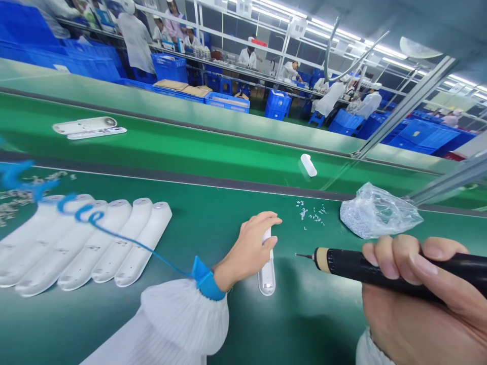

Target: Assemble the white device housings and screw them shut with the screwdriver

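Note:
My left hand (253,243) is closed over the upper part of a slim white plastic housing (267,279) lying on the green bench. Thumb and fingers bend across it, hiding much of that end. A blue wrist strap (207,279) with a coiled cord circles my left wrist. In my right hand (418,294) is a black electric screwdriver (342,261), its thin bit pointing left, apart from the housing. Small loose screws (314,215) lie scattered beyond the two hands. Beside them sits a clear plastic bag (380,210) of what look like more screws.
Several white housings (142,243) lie in a row at left, near a pile of small metal parts (11,205). A green conveyor belt (190,152) runs behind the bench, carrying two housing pieces (85,125) and a small white piece (308,165). A metal post (403,111) rises at right.

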Motion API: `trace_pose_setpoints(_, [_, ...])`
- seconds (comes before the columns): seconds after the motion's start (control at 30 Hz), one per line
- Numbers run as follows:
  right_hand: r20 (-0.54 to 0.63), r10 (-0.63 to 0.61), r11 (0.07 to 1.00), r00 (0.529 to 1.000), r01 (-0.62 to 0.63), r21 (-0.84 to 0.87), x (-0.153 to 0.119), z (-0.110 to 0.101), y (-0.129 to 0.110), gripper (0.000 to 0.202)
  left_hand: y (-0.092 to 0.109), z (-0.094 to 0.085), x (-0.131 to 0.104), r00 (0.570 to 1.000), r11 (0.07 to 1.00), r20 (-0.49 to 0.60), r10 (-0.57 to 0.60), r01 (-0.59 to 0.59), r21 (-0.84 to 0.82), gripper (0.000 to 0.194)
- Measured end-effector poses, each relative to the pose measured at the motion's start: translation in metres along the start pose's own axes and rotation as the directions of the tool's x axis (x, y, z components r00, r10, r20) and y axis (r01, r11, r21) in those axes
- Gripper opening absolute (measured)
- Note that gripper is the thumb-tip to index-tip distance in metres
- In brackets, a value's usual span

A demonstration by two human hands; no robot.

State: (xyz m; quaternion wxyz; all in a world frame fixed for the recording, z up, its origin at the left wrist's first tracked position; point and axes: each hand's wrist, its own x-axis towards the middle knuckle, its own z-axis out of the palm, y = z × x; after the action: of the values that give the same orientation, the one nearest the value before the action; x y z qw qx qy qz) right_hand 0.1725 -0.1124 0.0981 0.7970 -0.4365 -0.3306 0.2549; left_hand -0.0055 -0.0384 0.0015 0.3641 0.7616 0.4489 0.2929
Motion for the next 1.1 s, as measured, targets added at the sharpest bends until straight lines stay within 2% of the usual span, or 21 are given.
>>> trace_pose_setpoints(0.1, [0.033,-0.002,1.0,0.999,0.003,-0.015,-0.003,-0.001,0.002,0.013,0.0,0.004,-0.002,0.998,0.997,-0.057,0.042,-0.038,0.061,0.04])
trace_pose_setpoints(0.2, [0.015,-0.003,1.0,1.0,0.003,-0.008,-0.002,-0.001,0.004,0.012,0.007,0.003,-0.005,0.99,0.985,-0.005,0.142,-0.141,0.096,0.037])
trace_pose_setpoints(0.3, [-0.026,0.035,0.999,0.999,-0.034,0.014,0.0,0.001,0.004,0.012,0.013,0.003,-0.008,0.981,0.982,0.057,0.186,-0.188,0.029,0.022])
trace_pose_setpoints(0.4, [-0.034,0.037,0.999,0.999,-0.037,0.018,0.001,0.002,0.004,0.013,0.015,0.007,-0.008,0.981,0.981,0.032,0.192,-0.192,-0.001,0.002])
trace_pose_setpoints(0.67, [-0.045,0.079,0.996,0.996,-0.077,0.05,0.0,0.0,0.005,0.012,0.011,0.018,-0.009,0.93,0.932,-0.108,0.352,-0.337,0.131,0.017])
trace_pose_setpoints(0.8, [-0.067,0.077,0.995,0.995,-0.073,0.062,-0.001,-0.001,0.007,0.013,0.012,0.017,-0.009,0.89,0.89,-0.1,0.446,-0.427,0.161,0.026])
trace_pose_setpoints(0.83, [-0.066,0.074,0.996,0.995,-0.07,0.062,-0.001,-0.001,0.008,0.013,0.013,0.014,-0.009,0.893,0.892,-0.08,0.442,-0.428,0.148,0.023])
trace_pose_setpoints(0.9, [-0.065,0.062,0.997,0.996,-0.059,0.052,0.0,-0.002,0.009,0.013,0.013,0.007,-0.008,0.931,0.928,-0.033,0.365,-0.36,0.099,0.003])
trace_pose_setpoints(1.0, [-0.062,0.042,0.999,0.997,-0.04,0.028,0.0,0.0,0.007,0.011,0.008,-0.006,-0.005,0.989,0.989,0.028,0.143,-0.144,0.014,0.041])
trace_pose_setpoints(1.03, [-0.057,0.043,0.999,0.997,-0.042,0.019,-0.001,0.001,0.005,0.011,0.005,-0.009,-0.004,0.996,0.997,0.04,0.082,-0.082,-0.01,0.046])
trace_pose_setpoints(1.1, [-0.034,0.066,0.998,0.997,-0.066,-0.002,-0.005,0.001,0.003,0.013,-0.002,-0.01,-0.001,0.999,0.999,0.036,0.007,-0.006,-0.05,0.043])
